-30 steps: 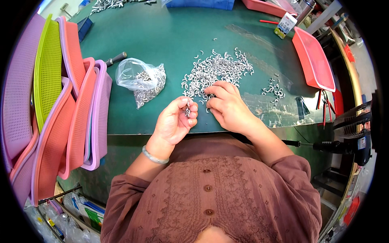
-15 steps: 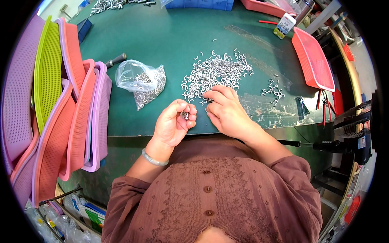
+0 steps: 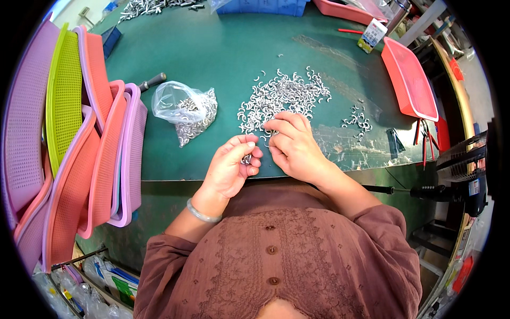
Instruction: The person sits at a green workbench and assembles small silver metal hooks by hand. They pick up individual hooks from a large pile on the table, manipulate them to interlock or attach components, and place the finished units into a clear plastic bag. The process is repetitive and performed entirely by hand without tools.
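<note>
A workshop: green bench [image 3: 212,48], heaped small metal hooks [image 3: 281,95], stacked plastic trays [image 3: 64,149].

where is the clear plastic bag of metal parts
In the head view, the clear bag lies on the green table, left of the loose parts pile.
</note>
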The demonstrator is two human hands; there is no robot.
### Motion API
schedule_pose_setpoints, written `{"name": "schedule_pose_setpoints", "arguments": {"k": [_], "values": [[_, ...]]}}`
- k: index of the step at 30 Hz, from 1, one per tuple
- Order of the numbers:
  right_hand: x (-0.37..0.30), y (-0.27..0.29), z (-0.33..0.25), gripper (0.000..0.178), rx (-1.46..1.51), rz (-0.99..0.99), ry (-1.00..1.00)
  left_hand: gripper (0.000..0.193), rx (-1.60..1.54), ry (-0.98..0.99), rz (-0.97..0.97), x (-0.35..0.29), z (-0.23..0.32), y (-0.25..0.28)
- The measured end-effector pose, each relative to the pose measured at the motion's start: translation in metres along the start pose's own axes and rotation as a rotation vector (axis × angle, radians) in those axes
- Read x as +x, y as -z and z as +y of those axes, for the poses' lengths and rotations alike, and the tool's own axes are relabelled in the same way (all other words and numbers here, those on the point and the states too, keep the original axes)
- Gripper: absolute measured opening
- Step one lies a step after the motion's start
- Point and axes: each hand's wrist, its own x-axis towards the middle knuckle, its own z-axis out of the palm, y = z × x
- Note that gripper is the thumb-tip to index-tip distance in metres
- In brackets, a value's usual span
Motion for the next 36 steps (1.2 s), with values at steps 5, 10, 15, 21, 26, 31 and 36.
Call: {"name": "schedule_pose_setpoints", "arguments": {"k": [5,10,15,21,26,31,36], "values": [[0.002,0.002,0.001,0.012,-0.007,0.023,-0.006,0.018,0.003,-0.033,0.008,0.0,0.001,-0.002],[-0.003,0.002,0.005,0.013,-0.05,-0.018,-0.025,0.015,-0.024,-0.035,-0.002,-0.001,0.0,0.006],[-0.001,0.0,0.0,0.012,-0.036,-0.062,-0.035,0.012,-0.047,-0.031,-0.017,0.001,-0.002,0.009],[-0.002,-0.005,0.003,0.012,0.074,0.007,-0.047,0.014,0.039,-0.031,0.028,-0.002,-0.002,0.001],[0.002,0.0,0.003,0.008,0.45,0.01,-0.134,0.012,0.051,0.045,-0.044,-0.002,-0.001,-0.003],[0.002,0.002,0.003,0.005,0.659,-0.013,-0.257,0.013,-0.032,0.088,-0.11,0.002,-0.004,-0.004],[0.0,0.003,0.005,0.007,0.644,0.007,-0.247,0.015,-0.137,0.175,-0.109,0.004,-0.001,-0.005]]}}
